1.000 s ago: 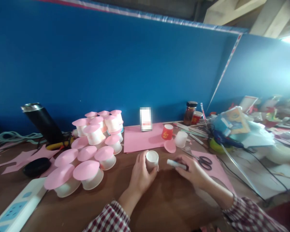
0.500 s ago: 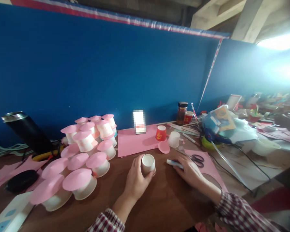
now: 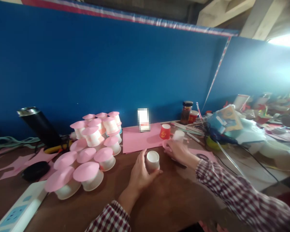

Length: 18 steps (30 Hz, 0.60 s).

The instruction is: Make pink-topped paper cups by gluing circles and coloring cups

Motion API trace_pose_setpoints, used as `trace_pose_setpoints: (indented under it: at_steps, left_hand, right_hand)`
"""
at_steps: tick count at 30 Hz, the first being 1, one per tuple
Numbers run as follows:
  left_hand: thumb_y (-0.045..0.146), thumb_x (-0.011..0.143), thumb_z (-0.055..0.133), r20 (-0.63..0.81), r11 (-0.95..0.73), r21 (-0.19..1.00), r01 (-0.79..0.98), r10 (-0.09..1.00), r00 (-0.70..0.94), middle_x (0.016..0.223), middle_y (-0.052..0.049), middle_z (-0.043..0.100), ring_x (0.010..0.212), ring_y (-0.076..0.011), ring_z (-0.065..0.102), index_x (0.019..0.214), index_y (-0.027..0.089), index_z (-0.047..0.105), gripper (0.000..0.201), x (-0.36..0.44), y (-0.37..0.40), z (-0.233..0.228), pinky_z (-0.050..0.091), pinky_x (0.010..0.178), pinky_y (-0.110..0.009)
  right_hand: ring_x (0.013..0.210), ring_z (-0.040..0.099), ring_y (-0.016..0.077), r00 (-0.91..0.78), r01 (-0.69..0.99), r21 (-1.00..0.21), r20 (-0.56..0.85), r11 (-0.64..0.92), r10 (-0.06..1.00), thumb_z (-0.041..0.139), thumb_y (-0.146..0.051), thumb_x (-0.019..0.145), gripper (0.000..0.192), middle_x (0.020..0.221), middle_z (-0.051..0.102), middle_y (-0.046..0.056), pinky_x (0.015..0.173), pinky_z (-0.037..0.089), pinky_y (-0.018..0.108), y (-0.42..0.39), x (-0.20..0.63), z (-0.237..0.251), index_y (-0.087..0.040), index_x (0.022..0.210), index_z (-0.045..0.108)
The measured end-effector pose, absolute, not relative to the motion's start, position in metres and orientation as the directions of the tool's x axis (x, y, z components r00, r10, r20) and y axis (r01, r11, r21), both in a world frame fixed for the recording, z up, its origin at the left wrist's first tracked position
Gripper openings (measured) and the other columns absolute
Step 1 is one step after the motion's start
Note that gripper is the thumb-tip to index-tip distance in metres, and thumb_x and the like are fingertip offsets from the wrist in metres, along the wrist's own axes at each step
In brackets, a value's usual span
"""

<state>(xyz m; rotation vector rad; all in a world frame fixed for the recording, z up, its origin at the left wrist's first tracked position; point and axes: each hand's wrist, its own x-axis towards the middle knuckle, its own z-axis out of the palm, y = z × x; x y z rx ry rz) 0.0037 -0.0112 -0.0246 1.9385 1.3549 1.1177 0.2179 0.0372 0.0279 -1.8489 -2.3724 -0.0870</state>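
Observation:
My left hand [image 3: 140,172] is wrapped round a small white paper cup [image 3: 152,159], fingers at its far left side and thumb along its near side. The cup's pale circular end faces up. Over to the right, my right hand [image 3: 180,149] reaches forward, its fingertips closed at the edge of a pink paper disc [image 3: 166,144]; the hand hides part of that disc. Just beyond stand a red paper cup [image 3: 165,132] and a white cup [image 3: 178,136]. Scissors [image 3: 203,157] lie partly hidden behind my right forearm.
Several white cups with pink cone tops [image 3: 86,171] crowd the left side. A power strip [image 3: 21,206], black lid [image 3: 35,170] and black flask [image 3: 40,125] are farther left. Pink sheets [image 3: 135,141] lie by the blue partition [image 3: 125,64]. Clutter and a capped jar [image 3: 186,112] are at right.
My right hand has left the white tube it was over and moved forward and left to the pink disc. My left hand still holds the cup. The view has shifted slightly left.

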Motion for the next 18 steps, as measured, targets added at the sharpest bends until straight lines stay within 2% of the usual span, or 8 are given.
trace_pose_setpoints:
  at_steps: [3, 6, 8, 12, 18]
  left_hand:
    - [0.052, 0.059, 0.074, 0.32, -0.347, 0.817, 0.46, 0.937, 0.138, 0.136, -0.019, 0.042, 0.126, -0.0314, 0.042, 0.139, 0.014, 0.025, 0.101, 0.001, -0.012, -0.024, 0.036, 0.103, -0.047]
    - [0.052, 0.059, 0.074, 0.319, -0.346, 0.836, 0.426, 0.938, 0.136, 0.134, -0.018, 0.044, 0.124, -0.0316, 0.044, 0.139, 0.015, 0.026, 0.1, -0.001, -0.013, -0.023, 0.036, 0.102, -0.047]
    - [0.052, 0.068, 0.067, 0.328, -0.356, 0.847, 0.395, 0.934, 0.14, 0.134, -0.018, 0.044, 0.124, -0.0307, 0.044, 0.139, 0.016, 0.028, 0.088, -0.002, -0.014, -0.022, 0.036, 0.101, -0.047]
    - [0.046, 0.089, 0.04, 0.358, -0.369, 0.873, 0.318, 0.929, 0.094, 0.129, -0.017, 0.048, 0.12, -0.0266, 0.047, 0.135, 0.016, 0.034, 0.055, -0.005, -0.014, -0.018, 0.036, 0.099, -0.045]
    - [0.049, 0.093, 0.026, 0.332, -0.317, 0.924, 0.214, 0.943, -0.037, 0.116, -0.015, 0.056, 0.11, -0.0247, 0.053, 0.13, 0.015, 0.041, 0.053, -0.006, -0.011, -0.015, 0.039, 0.095, -0.043]
  right_hand:
    - [0.082, 0.061, 0.0262, -0.239, 0.971, 0.0, 0.122, 0.241, 0.963, 0.06, -0.034, 0.081, 0.023, 0.088, 0.067, 0.013, 0.069, 0.039, 0.031, 0.053, 0.207, 0.022, -0.013, 0.089, 0.061]
    - [0.076, 0.062, 0.0264, -0.216, 0.976, 0.022, 0.105, 0.214, 0.971, 0.053, -0.028, 0.085, 0.02, 0.079, 0.067, 0.014, 0.066, 0.038, 0.032, 0.061, 0.203, 0.02, -0.01, 0.083, 0.063]
    - [0.073, 0.062, 0.0248, -0.215, 0.977, 0.027, 0.095, 0.214, 0.972, 0.048, -0.023, 0.088, 0.02, 0.077, 0.067, 0.014, 0.064, 0.038, 0.031, 0.061, 0.204, 0.022, -0.01, 0.081, 0.063]
    - [0.069, 0.061, 0.0201, -0.226, 0.974, 0.011, 0.108, 0.226, 0.968, 0.044, -0.023, 0.091, 0.023, 0.078, 0.067, 0.011, 0.06, 0.035, 0.027, 0.053, 0.207, 0.029, -0.013, 0.082, 0.063]
    - [0.063, 0.057, 0.0166, -0.182, 0.979, -0.052, 0.188, 0.195, 0.965, 0.043, -0.034, 0.092, 0.027, 0.077, 0.066, 0.007, 0.054, 0.029, 0.024, 0.042, 0.218, 0.037, -0.017, 0.083, 0.061]
